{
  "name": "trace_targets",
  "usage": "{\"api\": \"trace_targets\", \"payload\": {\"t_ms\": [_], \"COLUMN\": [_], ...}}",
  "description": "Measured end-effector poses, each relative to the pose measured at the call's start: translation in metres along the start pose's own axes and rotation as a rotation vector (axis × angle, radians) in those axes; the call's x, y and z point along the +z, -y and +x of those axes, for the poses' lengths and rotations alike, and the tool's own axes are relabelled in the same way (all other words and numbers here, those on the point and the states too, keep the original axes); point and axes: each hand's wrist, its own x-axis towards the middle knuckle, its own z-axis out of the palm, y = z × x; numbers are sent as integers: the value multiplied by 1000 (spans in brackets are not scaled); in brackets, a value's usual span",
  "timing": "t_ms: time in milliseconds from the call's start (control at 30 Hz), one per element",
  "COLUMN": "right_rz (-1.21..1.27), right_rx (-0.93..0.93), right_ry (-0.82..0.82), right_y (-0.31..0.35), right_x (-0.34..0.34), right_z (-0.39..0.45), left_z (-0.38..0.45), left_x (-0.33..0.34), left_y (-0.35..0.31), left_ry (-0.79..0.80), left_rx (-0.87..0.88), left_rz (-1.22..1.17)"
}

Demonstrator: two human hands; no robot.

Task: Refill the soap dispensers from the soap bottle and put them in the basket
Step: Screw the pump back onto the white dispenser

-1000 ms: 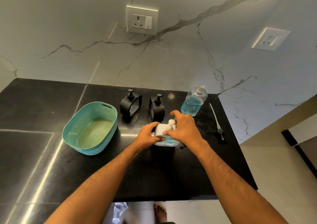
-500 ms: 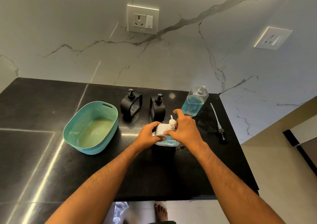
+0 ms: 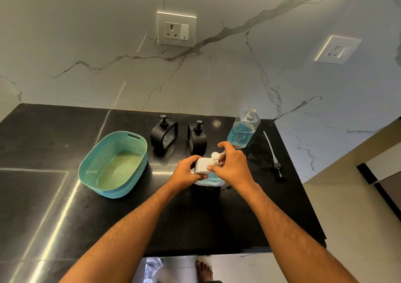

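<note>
A white soap dispenser (image 3: 204, 165) with blue soap in its clear lower part stands on the black counter (image 3: 195, 217). My left hand (image 3: 186, 172) grips its body from the left. My right hand (image 3: 233, 166) holds its white pump head at the top. Two black dispensers (image 3: 163, 136) (image 3: 197, 138) stand behind it. The clear soap bottle (image 3: 243, 130), roughly half full of blue soap and uncapped, stands at the back right. A teal basket (image 3: 86, 170) sits empty to the left.
The bottle's black pump with its long tube (image 3: 273, 156) lies on the counter near the right edge. A few dark drops sit by the white dispenser's base. Marble walls with two sockets rise behind. The counter's front edge is close, with a bare foot below.
The pump head of the white dispenser shows more between my right fingers, which have shifted around it. The dispenser and my left hand stay in place.
</note>
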Motion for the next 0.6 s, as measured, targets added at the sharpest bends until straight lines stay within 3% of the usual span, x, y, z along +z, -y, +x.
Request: {"api": "trace_targets", "payload": {"t_ms": [600], "right_rz": [-106], "right_rx": [-118], "right_ry": [79], "right_y": [3], "right_x": [3], "right_z": [6], "left_z": [0], "left_x": [1], "left_y": [-1], "left_ry": [-5], "left_rx": [-8], "left_rz": [18]}}
